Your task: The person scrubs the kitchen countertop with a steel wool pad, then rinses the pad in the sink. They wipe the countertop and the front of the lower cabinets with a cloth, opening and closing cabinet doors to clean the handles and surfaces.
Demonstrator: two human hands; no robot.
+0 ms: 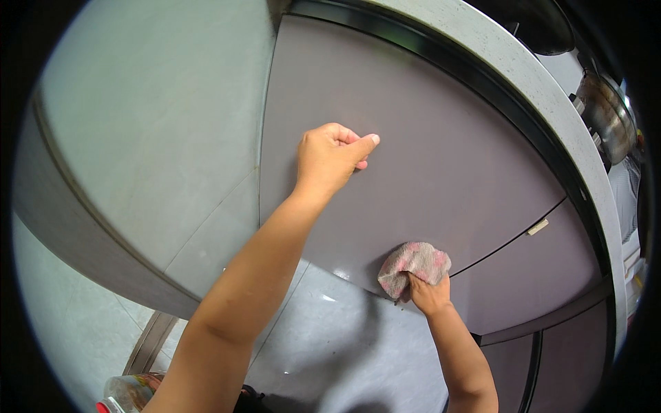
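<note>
A grey-mauve cabinet door [413, 138] fills the middle of the view. My left hand [334, 155] is in front of its left part, loosely closed with the thumb laid along the curled fingers; nothing shows in it. Lower and to the right, my right hand [430, 292] grips a bunched grey and pink cloth [416, 267]. The cloth is at the door's lower edge, and covers most of the fingers.
A pale speckled countertop edge [530, 82] curves above the door. Pots, among them a metal pot [607, 117], stand on it at the right. A small pale tab [538, 227] sits by the door seam. A clear red-capped bottle [131, 392] is at lower left, above grey floor tiles [323, 337].
</note>
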